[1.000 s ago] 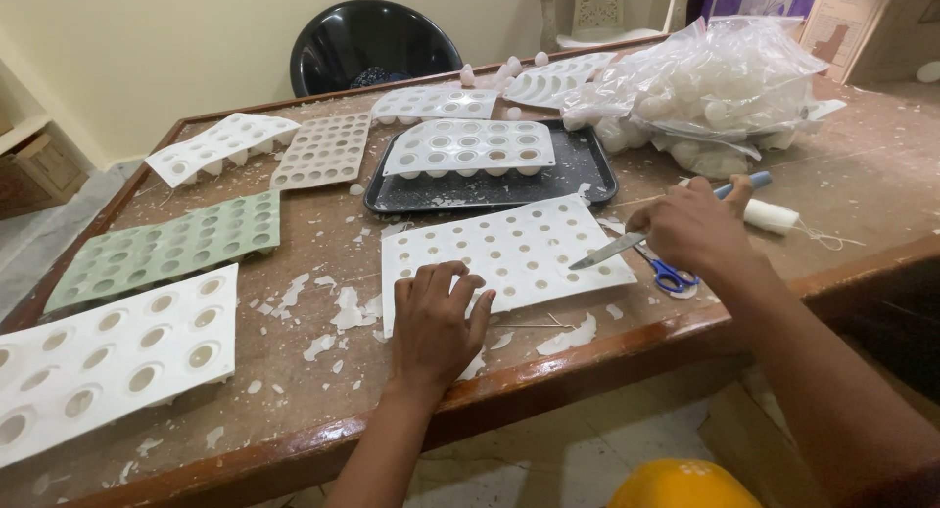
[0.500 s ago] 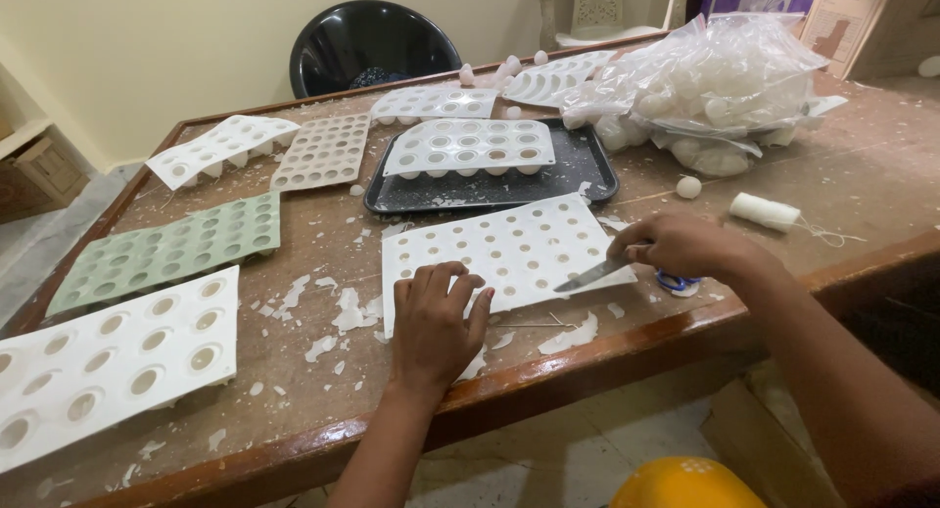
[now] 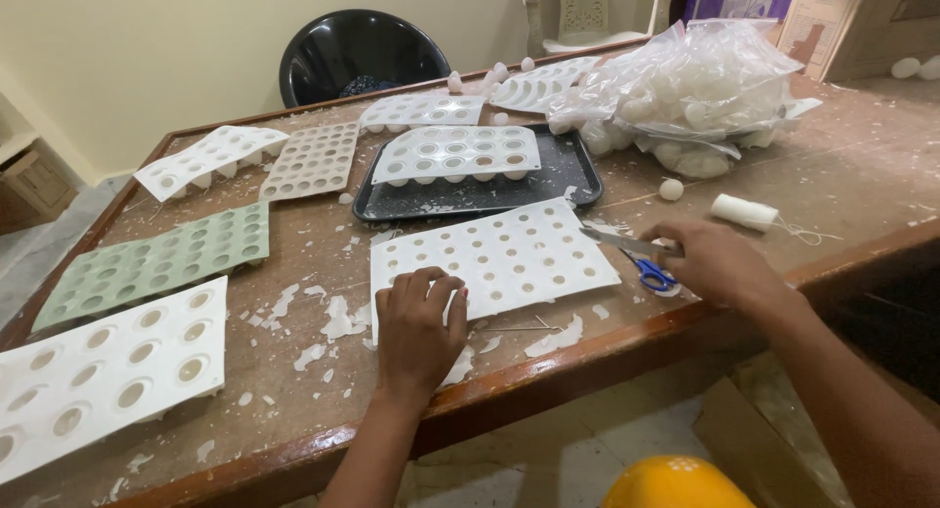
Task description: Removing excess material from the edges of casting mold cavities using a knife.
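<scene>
Left hand pressed flat, fingers spread, on near corner of white mould, as before. Right hand closed around blue-handled scissors, now drawn back from mould, blades pointing at its right edge. Beyond: thread spool, black tray.

White mould sheet: flat, roughly rectangular, pierced with rows of small round holes; was laid face-up near the front edge of the table, slightly skewed, its far edge just beside a black tray. Its near left corner was pressed down under fingers.

Scissors: blue-handled, with metal blades; were held low over the table at the sheet's right edge, the blade tips pointed left, the handles partly hidden.
</scene>
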